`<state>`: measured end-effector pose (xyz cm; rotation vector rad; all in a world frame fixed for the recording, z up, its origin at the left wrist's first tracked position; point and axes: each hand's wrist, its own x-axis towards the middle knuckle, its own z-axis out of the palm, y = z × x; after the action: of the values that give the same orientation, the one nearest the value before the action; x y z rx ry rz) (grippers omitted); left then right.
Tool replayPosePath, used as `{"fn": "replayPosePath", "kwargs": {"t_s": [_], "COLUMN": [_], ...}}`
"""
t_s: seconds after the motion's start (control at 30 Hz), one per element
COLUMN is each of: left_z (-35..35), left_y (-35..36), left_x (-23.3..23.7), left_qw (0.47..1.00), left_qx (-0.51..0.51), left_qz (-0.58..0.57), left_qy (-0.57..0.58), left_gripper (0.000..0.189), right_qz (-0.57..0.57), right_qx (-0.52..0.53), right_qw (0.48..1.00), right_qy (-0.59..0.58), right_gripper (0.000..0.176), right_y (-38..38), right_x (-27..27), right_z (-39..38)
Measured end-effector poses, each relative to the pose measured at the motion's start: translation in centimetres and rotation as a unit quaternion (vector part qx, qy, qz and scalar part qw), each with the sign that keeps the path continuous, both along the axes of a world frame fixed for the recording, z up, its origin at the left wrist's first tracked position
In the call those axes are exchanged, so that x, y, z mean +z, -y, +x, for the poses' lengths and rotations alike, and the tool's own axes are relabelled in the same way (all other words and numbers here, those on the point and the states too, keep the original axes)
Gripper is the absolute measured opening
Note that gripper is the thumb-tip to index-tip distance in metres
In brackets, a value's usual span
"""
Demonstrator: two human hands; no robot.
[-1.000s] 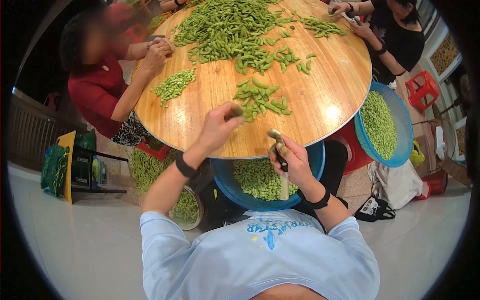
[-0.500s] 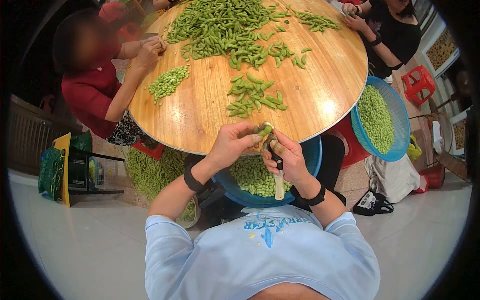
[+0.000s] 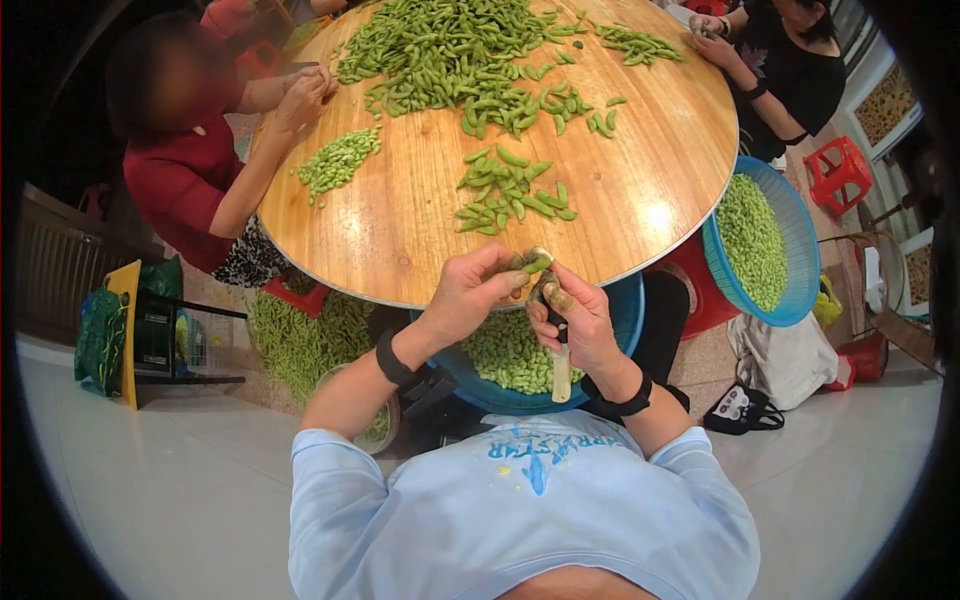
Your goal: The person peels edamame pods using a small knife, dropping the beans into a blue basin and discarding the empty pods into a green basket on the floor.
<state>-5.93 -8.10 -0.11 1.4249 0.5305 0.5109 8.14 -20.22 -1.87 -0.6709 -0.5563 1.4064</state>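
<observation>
1. Whereas the left hand was stretched out over the round table a second ago, it is now drawn back to the near edge, and one green pod is pinched between its thumb and fingers.
2. The right hand is kept clenched round a small tool with a pale handle pointing down. Its working end is hidden by the fingers.
3. The pod is pressed against the top of the tool, with the two hands touching. Fetching is judged finished and the pod is being worked.
4. The pod is held just above a blue basin of shelled beans, which is tucked under the table edge.
5. A small cluster of pods is left near the hands, and a large heap lies further off.
6. Two other people are seated at the table, one in a red top and one in black. A second basin is propped at the right.
7. Nothing is seen between the pod and the basin below.
</observation>
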Motion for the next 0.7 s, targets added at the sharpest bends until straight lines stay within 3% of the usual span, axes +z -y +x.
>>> {"fn": "replayPosePath", "kwargs": {"t_s": [0.07, 0.17, 0.23, 0.3, 0.33, 0.4, 0.47, 0.5, 0.53, 0.57, 0.6, 0.67, 0.7], "left_z": [0.1, 0.0, -0.4, -0.4, -0.4, 0.0, 0.2, 0.2, 0.2, -0.1, -0.3, -0.5, -0.5], "left_y": [0.1, -0.4, -1.4, -1.3, -1.3, -0.8, -0.3, 0.1, 0.3, 0.8, 0.8, 0.7, 0.8], "left_x": [0.0, 0.1, -0.8, -1.5, -1.7, -0.8, -0.6, -0.7, -0.8, 1.2, 1.1, 1.2, 1.1], "left_qw": [1.000, 0.996, 0.957, 0.932, 0.903, 0.913, 0.920, 0.994, 0.982, 0.931, 0.931, 0.804, 0.804], "left_qx": [0.012, -0.006, -0.086, -0.120, -0.153, -0.102, -0.052, -0.032, -0.008, -0.002, -0.001, 0.012, 0.013], "left_qz": [0.006, -0.094, -0.276, -0.336, -0.392, -0.391, -0.388, -0.106, 0.186, 0.356, 0.355, 0.586, 0.587], "left_qy": [0.011, 0.007, 0.031, 0.061, 0.090, 0.059, 0.025, 0.000, -0.026, -0.080, -0.081, -0.098, -0.098], "left_gripper": [0.010, 0.013, 0.011, 0.013, 0.014, 0.016, 0.018, 0.019, 0.020, 0.020, 0.020, 0.018, 0.018], "right_qz": [-0.009, -0.017, -0.018, -0.045, -0.045, -0.049, -0.066, -0.081, -0.081, -0.078, -0.075, -0.076, -0.076], "right_qx": [-0.008, 0.014, 0.046, 0.135, 0.136, 0.144, 0.110, 0.078, 0.079, 0.080, 0.082, 0.081, 0.077], "right_qw": [1.000, 0.998, 0.994, 0.966, 0.966, 0.945, 0.948, 0.950, 0.950, 0.949, 0.948, 0.951, 0.954], "right_qy": [-0.006, -0.057, -0.101, -0.217, -0.215, -0.289, -0.291, -0.290, -0.290, -0.295, -0.299, -0.290, -0.281], "right_gripper": [0.037, 0.030, 0.027, 0.021, 0.021, 0.023, 0.024, 0.026, 0.026, 0.026, 0.026, 0.026, 0.025], "right_y": [0.0, 0.0, 0.2, 0.2, 0.2, 0.3, 0.1, 0.0, -0.1, 0.0, 0.1, 0.0, 0.0], "right_x": [0.1, 0.0, -0.1, -0.1, -0.1, -0.5, -1.0, -1.1, -1.0, -1.0, -1.0, -0.7, -0.6], "right_z": [-0.2, 0.3, 1.0, 1.5, 1.5, 1.3, 1.0, 1.0, 0.9, 0.7, 0.4, 0.1, 0.0]}}
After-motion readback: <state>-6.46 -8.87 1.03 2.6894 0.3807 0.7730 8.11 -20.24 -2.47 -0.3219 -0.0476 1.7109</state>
